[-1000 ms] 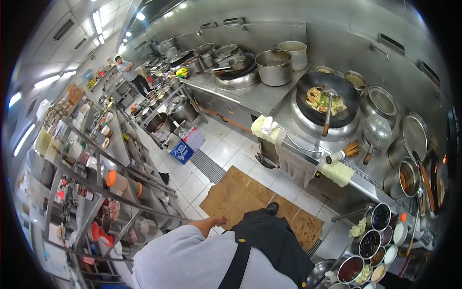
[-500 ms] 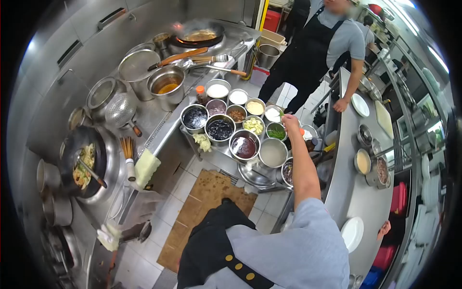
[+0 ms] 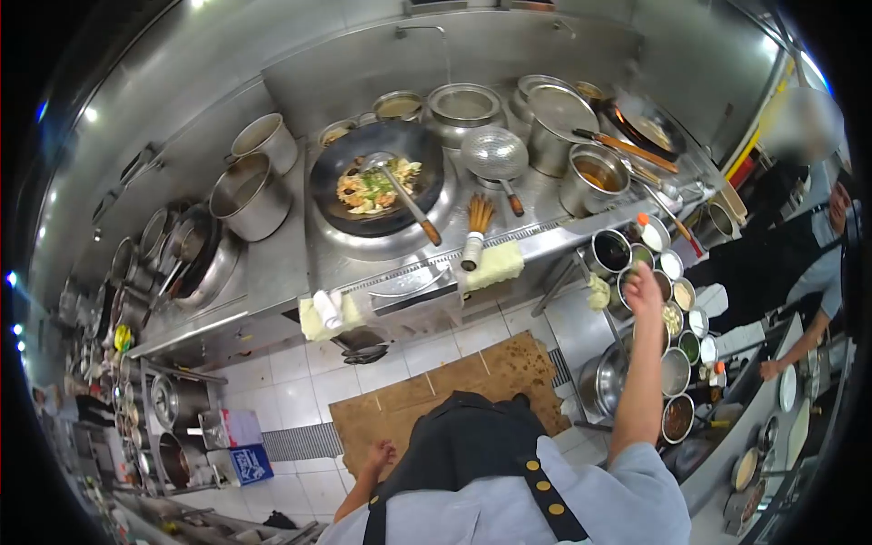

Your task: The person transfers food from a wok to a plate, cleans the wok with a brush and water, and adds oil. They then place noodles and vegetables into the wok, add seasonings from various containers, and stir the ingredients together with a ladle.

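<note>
My right hand (image 3: 643,291) is raised above the cluster of seasoning pots, fingers loosely bent and apart, with nothing visible in it. Beneath it stand a pot of dark sauce (image 3: 611,250) and a pot of pale chopped pieces (image 3: 672,318). Farther right is a pot of chopped greens (image 3: 689,347). Down beside my apron, my left hand (image 3: 382,452) hangs with its fingers slightly curled and apart, touching nothing. A black wok (image 3: 331,195) on the stove holds stir-fried food (image 3: 377,186) with green bits on top. A ladle (image 3: 409,202) rests in it.
A bamboo brush (image 3: 478,222), a perforated strainer (image 3: 495,154) and a pot of brown liquid (image 3: 595,173) are on the stove. Folded cloths (image 3: 493,265) lie along its front edge. Another person (image 3: 790,254) stands at the right. Brown matting (image 3: 454,372) covers part of the floor.
My view has turned left toward the stove. My right hand has left the pot of chopped greens, and the green pinch in its fingers no longer shows. My left hand has come into view.
</note>
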`<state>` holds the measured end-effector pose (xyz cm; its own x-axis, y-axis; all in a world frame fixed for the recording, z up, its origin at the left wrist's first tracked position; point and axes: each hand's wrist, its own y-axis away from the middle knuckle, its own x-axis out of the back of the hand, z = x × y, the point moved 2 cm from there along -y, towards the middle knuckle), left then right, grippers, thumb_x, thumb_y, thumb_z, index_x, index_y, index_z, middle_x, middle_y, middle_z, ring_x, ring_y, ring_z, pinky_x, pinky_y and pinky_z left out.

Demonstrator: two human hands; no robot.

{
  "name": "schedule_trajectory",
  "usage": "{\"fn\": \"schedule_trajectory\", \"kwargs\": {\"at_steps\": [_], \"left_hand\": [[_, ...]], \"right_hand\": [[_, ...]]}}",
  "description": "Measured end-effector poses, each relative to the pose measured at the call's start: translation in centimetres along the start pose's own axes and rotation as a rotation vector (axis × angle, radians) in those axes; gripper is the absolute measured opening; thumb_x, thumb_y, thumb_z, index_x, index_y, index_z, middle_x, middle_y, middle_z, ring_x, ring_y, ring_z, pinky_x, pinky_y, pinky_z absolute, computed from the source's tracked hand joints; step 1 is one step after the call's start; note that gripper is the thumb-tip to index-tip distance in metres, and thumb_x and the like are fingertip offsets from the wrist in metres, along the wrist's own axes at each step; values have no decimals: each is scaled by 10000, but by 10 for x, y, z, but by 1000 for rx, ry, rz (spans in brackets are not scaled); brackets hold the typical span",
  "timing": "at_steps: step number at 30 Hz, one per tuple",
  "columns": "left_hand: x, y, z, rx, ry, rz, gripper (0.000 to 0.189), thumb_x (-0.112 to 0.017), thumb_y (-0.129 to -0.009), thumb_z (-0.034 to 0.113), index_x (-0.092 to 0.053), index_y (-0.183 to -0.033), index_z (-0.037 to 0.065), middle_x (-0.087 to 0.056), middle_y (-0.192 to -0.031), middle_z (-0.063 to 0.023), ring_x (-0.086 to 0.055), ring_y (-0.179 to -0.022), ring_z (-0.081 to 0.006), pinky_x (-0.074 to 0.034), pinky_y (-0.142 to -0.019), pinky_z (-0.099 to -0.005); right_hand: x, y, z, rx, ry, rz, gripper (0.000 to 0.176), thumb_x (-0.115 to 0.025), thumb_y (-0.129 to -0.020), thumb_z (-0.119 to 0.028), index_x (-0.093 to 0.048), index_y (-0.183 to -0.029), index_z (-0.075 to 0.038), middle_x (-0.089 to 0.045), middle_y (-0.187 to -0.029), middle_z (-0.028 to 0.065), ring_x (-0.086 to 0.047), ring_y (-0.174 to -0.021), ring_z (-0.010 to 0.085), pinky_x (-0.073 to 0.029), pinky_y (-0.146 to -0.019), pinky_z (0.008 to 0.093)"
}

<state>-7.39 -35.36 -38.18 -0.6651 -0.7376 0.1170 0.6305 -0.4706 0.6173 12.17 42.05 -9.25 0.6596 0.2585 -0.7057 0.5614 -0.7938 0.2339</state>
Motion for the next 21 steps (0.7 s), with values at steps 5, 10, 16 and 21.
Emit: {"fn": "schedule_trajectory", "kwargs": {"at_steps": [5, 10, 16, 21], "left_hand": [[28, 9, -39, 263, 52, 82, 214, -572, -918, 207, -589, -1096, 91, -620, -829, -44, -601, -610, -166, -524, -516, -323], [24, 12, -34, 203, 243, 241, 196, -565, -923, 179, -597, -1094, 90, -615, -811, -45, -591, -611, -154, -505, -498, -315], [9, 17, -28, 13, 301, 408, 250, -589, -939, 230, -627, -1102, 45, -636, -855, -39, -585, -706, -126, -495, -608, -287], [-9, 17, -41, -10, 281, 480, 336, -611, -943, 303, -642, -1119, 18, -657, -909, -45, -593, -800, -121, -495, -696, -284]], "right_hand": [[-227, -25, 121, -127, -81, -176, 114, -668, -920, -182, -558, -927, -153, -547, -725, -55, -472, -535, 43, -345, -417, 195], [-411, -48, 176, -133, -110, -376, 146, -652, -933, -166, -581, -1052, -120, -535, -735, -47, -475, -548, 54, -358, -431, 209], [-528, -144, 306, 636, 555, -344, 151, -668, -885, -140, -692, -967, -16, -678, -809, 62, -633, -715, 191, -507, -642, 332], [-536, -229, 410, 581, 1568, -636, 216, -623, -854, -174, -702, -1026, -70, -694, -932, 174, -648, -929, 381, -497, -851, 431]]}}
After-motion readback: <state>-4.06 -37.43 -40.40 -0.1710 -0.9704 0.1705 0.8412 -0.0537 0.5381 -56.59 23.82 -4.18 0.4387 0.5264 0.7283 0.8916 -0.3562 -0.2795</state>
